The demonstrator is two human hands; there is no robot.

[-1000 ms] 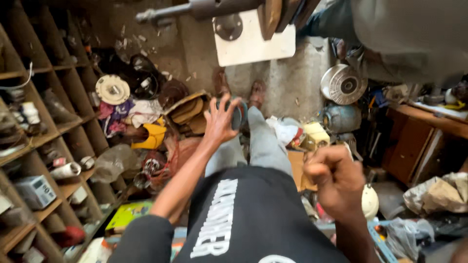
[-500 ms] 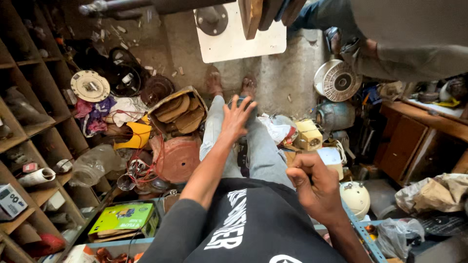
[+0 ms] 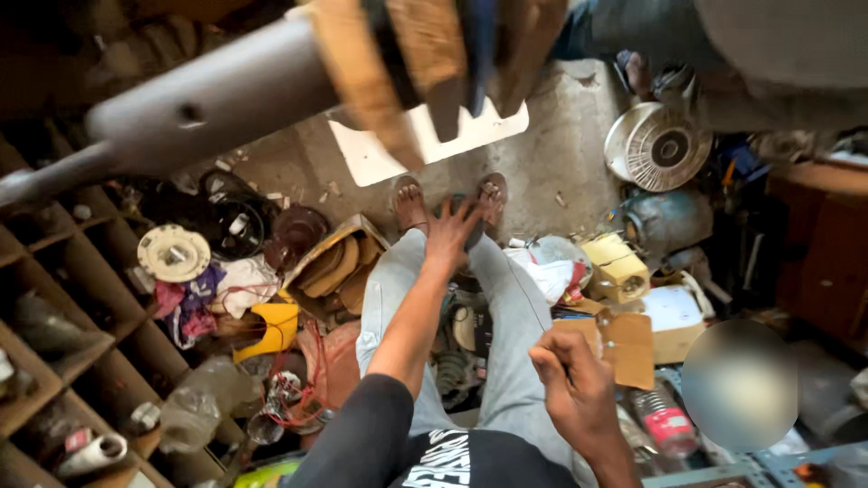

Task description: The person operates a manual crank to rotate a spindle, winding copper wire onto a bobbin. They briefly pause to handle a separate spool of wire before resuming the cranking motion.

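Dark object (image 3: 470,226) by sandalled feet under spread left hand (image 3: 449,237), right hand (image 3: 571,384) clenched, empty-looking

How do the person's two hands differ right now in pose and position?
The left hand is stretched far forward with fingers spread open, down by the sandalled feet; the right hand is drawn back close to the body, curled into a loose fist. The left hand lies over a dark object that is mostly hidden; whether the right hand grips anything cannot be told. Both are bare and lie over the grey trousers.
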